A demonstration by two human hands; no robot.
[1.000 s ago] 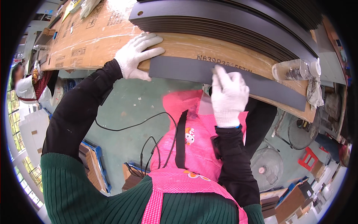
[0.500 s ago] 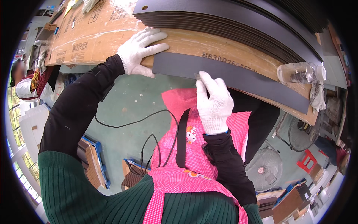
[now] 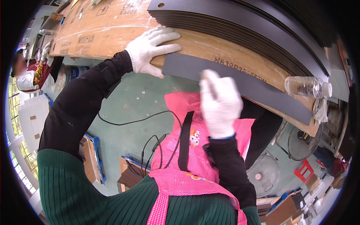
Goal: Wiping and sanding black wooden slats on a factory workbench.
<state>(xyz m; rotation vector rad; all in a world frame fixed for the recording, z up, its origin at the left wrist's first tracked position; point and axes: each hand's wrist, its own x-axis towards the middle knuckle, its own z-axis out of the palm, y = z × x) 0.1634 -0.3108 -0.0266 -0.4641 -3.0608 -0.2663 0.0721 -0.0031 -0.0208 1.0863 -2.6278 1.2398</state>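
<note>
A long flat dark grey strip point(image 3: 258, 87) lies along the near edge of a cardboard-covered table point(image 3: 108, 26). My left hand point(image 3: 153, 49), in a white knit glove, rests on the cardboard with fingers spread, thumb beside the strip's left end. My right hand point(image 3: 221, 103), gloved alike, is over the strip's near edge, left of its middle. Its fingers are pinched together and smeared by motion, so what they hold cannot be made out. Behind the strip stands a stack of dark panels point(image 3: 225, 28).
A clear plastic bottle point(image 3: 305, 87) lies by the strip's right end, with a whitish cloth point(image 3: 320, 110) at the table corner. A black cable point(image 3: 131, 124) hangs below. Standing fans point(image 3: 262, 176) and a red stool point(image 3: 303, 170) are lower right. Another person point(image 3: 33, 75) is far left.
The view has shifted slightly, moving table and strip a little rightward. My right hand has turned and blurred; the small clear piece at its fingertips no longer shows. My left hand stays beside the strip's end.
</note>
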